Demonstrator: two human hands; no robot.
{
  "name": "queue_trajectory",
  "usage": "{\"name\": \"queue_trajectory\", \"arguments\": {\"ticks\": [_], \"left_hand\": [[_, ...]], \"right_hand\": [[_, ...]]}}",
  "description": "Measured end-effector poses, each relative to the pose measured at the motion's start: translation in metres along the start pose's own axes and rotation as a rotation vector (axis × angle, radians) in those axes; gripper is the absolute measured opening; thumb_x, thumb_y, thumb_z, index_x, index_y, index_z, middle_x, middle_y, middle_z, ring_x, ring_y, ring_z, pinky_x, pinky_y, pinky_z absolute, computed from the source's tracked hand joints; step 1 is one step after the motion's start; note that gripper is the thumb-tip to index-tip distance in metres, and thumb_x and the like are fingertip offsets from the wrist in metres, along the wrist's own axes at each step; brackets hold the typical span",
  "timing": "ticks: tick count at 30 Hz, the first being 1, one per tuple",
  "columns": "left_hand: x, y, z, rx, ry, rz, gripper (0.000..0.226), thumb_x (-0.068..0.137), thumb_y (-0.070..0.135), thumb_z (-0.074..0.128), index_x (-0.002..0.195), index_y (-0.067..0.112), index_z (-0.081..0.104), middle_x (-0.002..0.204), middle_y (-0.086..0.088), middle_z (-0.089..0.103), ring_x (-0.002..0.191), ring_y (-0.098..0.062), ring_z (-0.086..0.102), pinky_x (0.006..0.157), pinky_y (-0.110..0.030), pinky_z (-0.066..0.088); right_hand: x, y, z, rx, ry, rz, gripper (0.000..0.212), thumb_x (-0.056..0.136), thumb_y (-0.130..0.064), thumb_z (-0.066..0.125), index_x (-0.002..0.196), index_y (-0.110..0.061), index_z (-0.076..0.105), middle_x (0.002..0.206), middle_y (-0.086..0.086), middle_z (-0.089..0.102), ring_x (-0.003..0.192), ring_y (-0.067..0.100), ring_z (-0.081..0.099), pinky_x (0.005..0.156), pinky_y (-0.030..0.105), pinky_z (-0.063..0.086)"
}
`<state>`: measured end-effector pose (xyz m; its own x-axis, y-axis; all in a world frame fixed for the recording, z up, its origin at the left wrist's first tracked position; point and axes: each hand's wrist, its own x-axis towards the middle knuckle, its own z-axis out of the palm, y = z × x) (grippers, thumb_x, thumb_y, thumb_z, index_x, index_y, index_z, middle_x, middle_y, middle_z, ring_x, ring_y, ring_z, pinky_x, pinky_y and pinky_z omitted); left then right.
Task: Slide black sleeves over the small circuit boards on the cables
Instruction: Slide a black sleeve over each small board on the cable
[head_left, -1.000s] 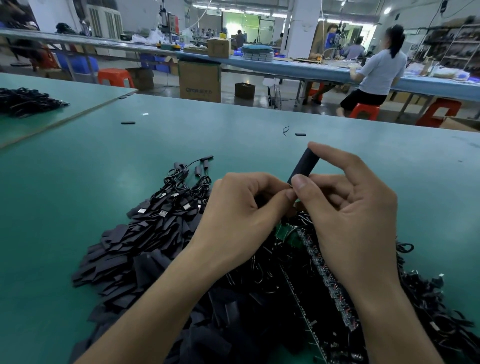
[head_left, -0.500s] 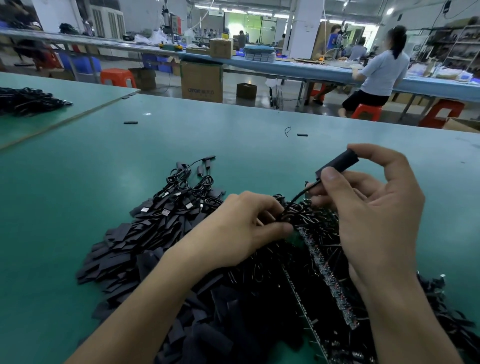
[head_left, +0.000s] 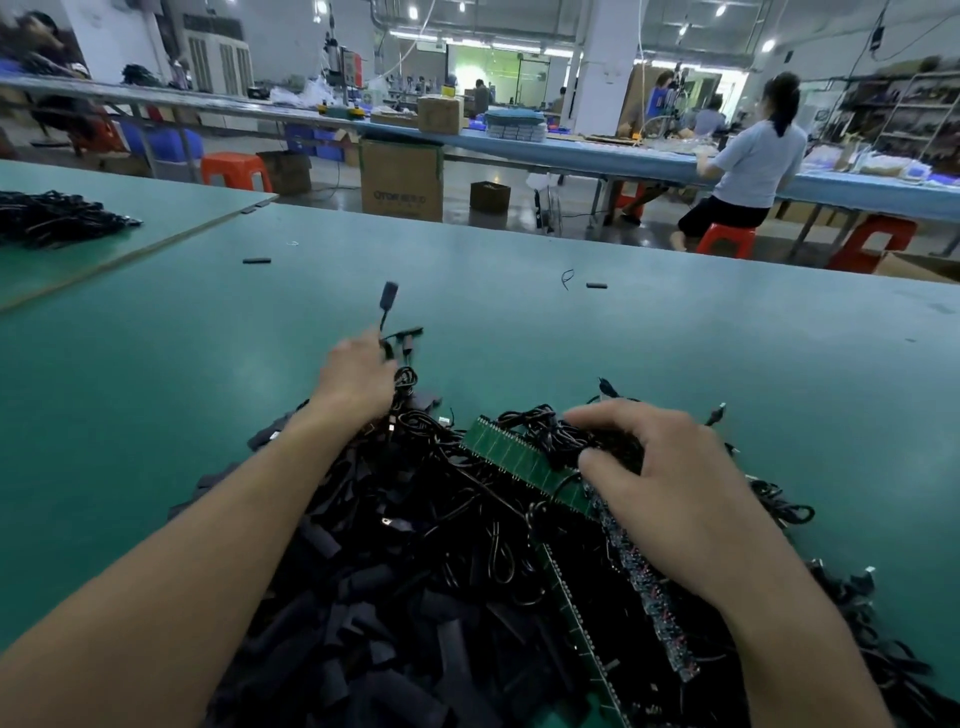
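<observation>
The left hand (head_left: 358, 382) is gripping a sleeved cable (head_left: 388, 296) in curled fingers, up and to the left of the green board strip (head_left: 511, 460), with the black sleeve on the cable's end poking up clear of the fist; motion blur is making it hard to tell whether that sleeve is fully covering its board. The right hand (head_left: 654, 483) is lying over the right end of the strip, its fingers curling down into the cable tangle (head_left: 550, 436) there and pinching a knot of leads between thumb and forefinger. The main risk is sitting in that tangle: a lead being pulled free is likely to be dragging its neighbours along, straining the joints where the leads are meeting their boards. The loose black sleeves (head_left: 374, 623) are heaping below and left of the strip, under the left forearm, so a careless sweep of that arm is threatening to scatter them, and a half-seated sleeve being set down is risking going unnoticed
</observation>
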<state>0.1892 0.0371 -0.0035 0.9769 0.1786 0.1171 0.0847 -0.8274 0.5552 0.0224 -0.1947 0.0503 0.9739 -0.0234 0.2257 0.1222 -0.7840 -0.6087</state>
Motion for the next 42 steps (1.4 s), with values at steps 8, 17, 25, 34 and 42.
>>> {"name": "queue_trajectory", "arguments": {"ticks": [8, 17, 25, 34, 42], "left_hand": [[-0.021, 0.007, 0.014, 0.067, 0.110, 0.005, 0.040, 0.099, 0.022, 0.052, 0.140, 0.021, 0.048, 0.144, -0.012, 0.038, 0.132, -0.034, 0.032, 0.106, -0.050, 0.029], [-0.108, 0.078, -0.009, -0.820, -0.239, 0.661, 0.005, 0.092, 0.032, 0.066, 0.092, 0.033, 0.071, 0.082, 0.016, 0.070, 0.071, -0.003, 0.061, 0.057, -0.023, 0.044], [-0.111, 0.065, -0.010, -0.875, -0.330, 0.700, 0.013, 0.083, 0.022, 0.078, 0.085, 0.027, 0.067, 0.077, 0.008, 0.065, 0.069, -0.004, 0.059, 0.060, -0.018, 0.045], [-0.105, 0.062, -0.002, -0.861, -0.416, 0.647, 0.012, 0.079, 0.024, 0.078, 0.073, 0.032, 0.070, 0.070, 0.006, 0.064, 0.061, -0.009, 0.050, 0.060, -0.023, 0.039], [-0.093, 0.054, 0.006, -0.970, -0.642, 0.552, 0.010, 0.083, 0.022, 0.073, 0.074, 0.026, 0.074, 0.070, 0.001, 0.058, 0.065, -0.013, 0.046, 0.062, -0.019, 0.037]], "right_hand": [[0.009, 0.022, 0.012, -0.035, 0.144, 0.107, 0.026, 0.098, -0.012, 0.055, 0.118, -0.026, 0.065, 0.066, -0.006, 0.055, 0.041, 0.003, 0.045, 0.045, 0.019, 0.035], [0.008, 0.013, 0.002, 0.203, 0.247, -0.123, 0.022, 0.082, -0.011, 0.077, 0.078, -0.031, 0.069, 0.075, -0.021, 0.071, 0.073, -0.004, 0.066, 0.067, 0.008, 0.047], [0.010, 0.016, 0.002, 0.259, 0.175, -0.177, 0.018, 0.082, -0.021, 0.080, 0.077, -0.029, 0.065, 0.074, -0.016, 0.070, 0.067, 0.002, 0.065, 0.061, 0.013, 0.046], [0.008, 0.020, -0.004, 0.173, 0.002, -0.275, 0.020, 0.087, -0.017, 0.075, 0.081, -0.034, 0.066, 0.075, -0.017, 0.068, 0.069, 0.004, 0.063, 0.062, 0.012, 0.042], [0.008, 0.017, -0.003, 0.150, -0.043, -0.293, 0.021, 0.083, -0.011, 0.078, 0.079, -0.030, 0.071, 0.068, -0.020, 0.065, 0.063, -0.001, 0.058, 0.061, 0.008, 0.038]]}}
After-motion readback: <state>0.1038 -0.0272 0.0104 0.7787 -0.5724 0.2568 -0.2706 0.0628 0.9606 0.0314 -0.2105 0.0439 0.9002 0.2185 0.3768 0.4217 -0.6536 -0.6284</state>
